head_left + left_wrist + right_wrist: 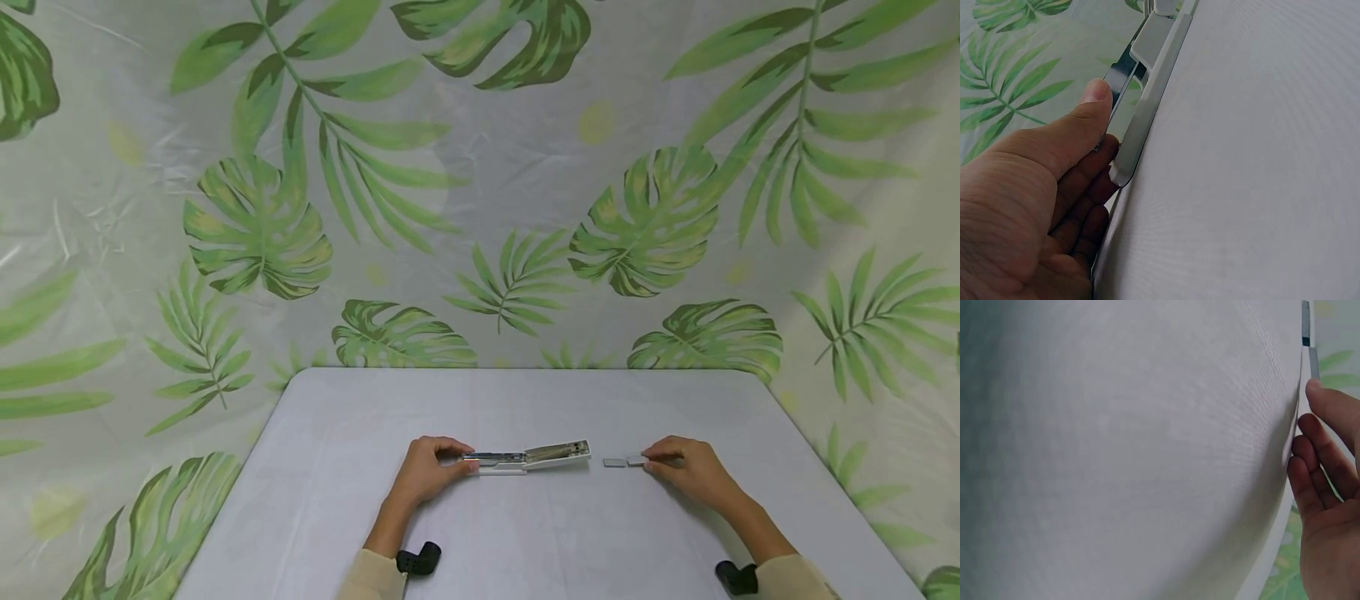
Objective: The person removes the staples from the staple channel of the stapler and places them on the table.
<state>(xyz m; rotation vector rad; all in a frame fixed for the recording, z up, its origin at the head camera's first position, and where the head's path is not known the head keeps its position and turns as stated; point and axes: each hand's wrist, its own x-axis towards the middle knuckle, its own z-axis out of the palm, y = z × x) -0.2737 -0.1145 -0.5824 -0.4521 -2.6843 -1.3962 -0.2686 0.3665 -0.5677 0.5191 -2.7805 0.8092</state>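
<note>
A white stapler (557, 453) lies on the table with its top arm swung back to the right, its metal inside showing. My left hand (429, 473) pinches the stapler's left end between thumb and fingers. In the left wrist view, the thumb (1095, 92) presses the stapler's metal part above its pale base (1141, 128). To the right, my right hand (692, 468) pinches the end of a small grey staple strip (635, 461). A second staple strip (614, 462) lies flat just left of it, near the stapler's raised end. The right wrist view shows the pinched strip (1314, 362) edge-on.
The table (495, 533) has a white cloth cover and rounded far corners. Behind it hangs a leaf-printed curtain (517, 175). A dark wrist device (419, 559) sits at the left cuff, and another (737, 577) at the right cuff.
</note>
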